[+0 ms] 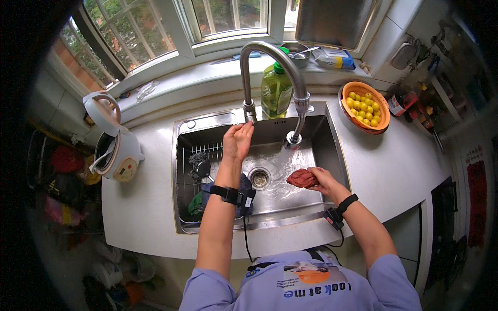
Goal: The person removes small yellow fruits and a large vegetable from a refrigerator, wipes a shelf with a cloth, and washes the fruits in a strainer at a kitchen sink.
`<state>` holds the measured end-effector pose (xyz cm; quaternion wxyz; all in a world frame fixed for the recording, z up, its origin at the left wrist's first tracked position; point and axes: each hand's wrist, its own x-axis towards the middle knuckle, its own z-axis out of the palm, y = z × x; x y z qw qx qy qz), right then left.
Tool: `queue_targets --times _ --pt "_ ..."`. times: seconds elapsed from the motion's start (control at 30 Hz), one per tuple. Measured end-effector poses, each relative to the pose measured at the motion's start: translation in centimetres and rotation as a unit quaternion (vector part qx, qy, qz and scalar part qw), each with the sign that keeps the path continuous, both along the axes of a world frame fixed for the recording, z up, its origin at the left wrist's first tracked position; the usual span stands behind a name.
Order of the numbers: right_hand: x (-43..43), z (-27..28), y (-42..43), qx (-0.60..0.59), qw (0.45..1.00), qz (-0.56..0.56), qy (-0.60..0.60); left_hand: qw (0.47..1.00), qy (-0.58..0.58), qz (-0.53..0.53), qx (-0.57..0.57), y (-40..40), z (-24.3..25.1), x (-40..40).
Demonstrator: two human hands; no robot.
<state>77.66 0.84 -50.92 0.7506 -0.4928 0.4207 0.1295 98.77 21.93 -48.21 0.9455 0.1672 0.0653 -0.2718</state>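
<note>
My right hand (325, 182) grips a crumpled reddish-brown cloth (301, 178) above the right part of the stainless steel sink (288, 208). Water runs from the spray head (292, 140) of the gooseneck faucet (268, 43), just above and left of the cloth, and wets the basin floor. My left hand (238, 142) is raised at the faucet's base (249, 110), palm turned up and holding nothing. Its fingertips reach the lower end of the faucet; whether they touch the lever is hard to tell. The drain (259, 178) lies between my hands.
A wire rack (186, 155) in the sink's left side holds a steel scouring pad (198, 158) and cloths. Green dish soap (275, 91) stands behind the faucet. An orange basket (379, 93) of yellow fruit sits right; an open rice cooker (124, 157) stands left. Cables hang from both wrists.
</note>
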Motion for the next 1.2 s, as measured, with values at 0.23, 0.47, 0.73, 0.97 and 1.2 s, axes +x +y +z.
queue_targets --times 0.23,0.47,0.73,0.97,1.2 --pt "-1.5 0.8 -0.1 -0.072 0.996 -0.046 -0.033 0.989 -0.119 -0.044 0.075 0.0 1.0 0.9" --pt "0.1 3.0 -0.9 -0.105 0.965 0.133 -0.201 0.876 0.012 -0.349 0.332 -3.3 -4.6 -8.7" --pt "2.0 5.5 -0.2 -0.148 0.873 0.262 -0.383 0.926 0.076 -0.37 -0.017 -6.5 0.6 -17.0" --pt "2.5 6.4 0.7 -0.303 0.798 0.329 -0.404 0.86 -0.058 -0.471 0.188 -6.7 0.9 -16.0" --pt "2.7 5.1 -0.2 -0.33 0.819 0.336 -0.327 0.783 -0.169 -0.411 0.435 -9.3 2.0 -17.6"
